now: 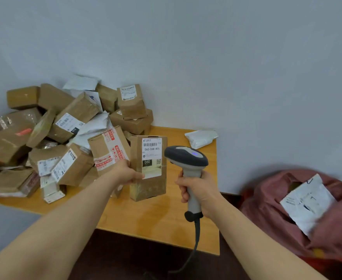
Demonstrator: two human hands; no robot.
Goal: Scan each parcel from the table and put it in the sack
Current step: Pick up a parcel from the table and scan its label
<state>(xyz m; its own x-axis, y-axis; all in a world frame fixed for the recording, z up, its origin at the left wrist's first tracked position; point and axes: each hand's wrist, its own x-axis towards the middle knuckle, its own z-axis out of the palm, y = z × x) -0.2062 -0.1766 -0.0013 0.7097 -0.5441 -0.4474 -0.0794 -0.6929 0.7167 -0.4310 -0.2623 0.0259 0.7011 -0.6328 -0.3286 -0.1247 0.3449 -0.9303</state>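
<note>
My left hand [125, 172] grips a brown cardboard parcel [148, 186] by its left edge and holds it upright above the table, its white label with a barcode facing me. My right hand [198, 190] grips the handle of a grey barcode scanner [186, 156], whose head sits just right of the label and points toward it. A dark red sack [267, 211] lies open at the right, below table height, with a white bag parcel [307, 203] lying in its mouth.
A large heap of brown boxes and white bags [50, 134] covers the left and back of the wooden table [156, 225]. One white bag [201, 138] lies alone at the table's far right corner. The scanner cable hangs down past the table's front edge. A grey wall stands behind.
</note>
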